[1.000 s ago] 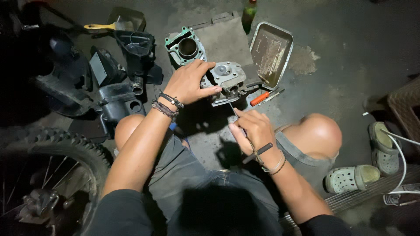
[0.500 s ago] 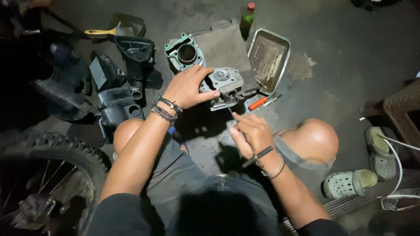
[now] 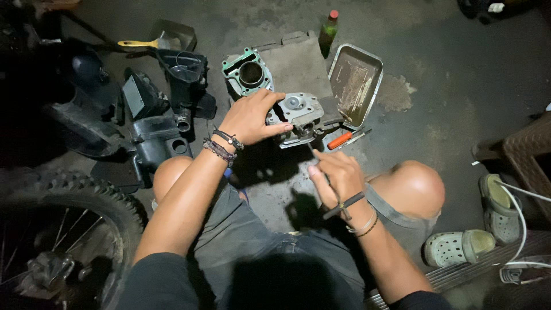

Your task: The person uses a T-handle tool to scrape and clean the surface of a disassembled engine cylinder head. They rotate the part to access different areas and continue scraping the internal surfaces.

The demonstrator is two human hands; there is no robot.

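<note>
My left hand [image 3: 251,118] grips a grey metal engine cylinder head [image 3: 299,112] that rests on the concrete floor in front of my knees. My right hand [image 3: 336,175] is closed around a thin dark tool [image 3: 310,150] whose tip points up at the lower edge of the cylinder head. An orange-handled screwdriver [image 3: 342,139] lies just right of the head. A cylinder block with a green gasket [image 3: 249,72] sits behind my left hand.
A dented metal tray [image 3: 356,85] leans at the right of the parts, with a green bottle [image 3: 328,28] behind it. Black plastic motorcycle parts [image 3: 155,115] lie at the left, a spoked wheel [image 3: 63,229] at bottom left, and sandals [image 3: 459,247] at right.
The view has shifted slightly. My right hand has moved up and forward, bringing the thin tool closer to the cylinder head. My left hand has kept its hold.
</note>
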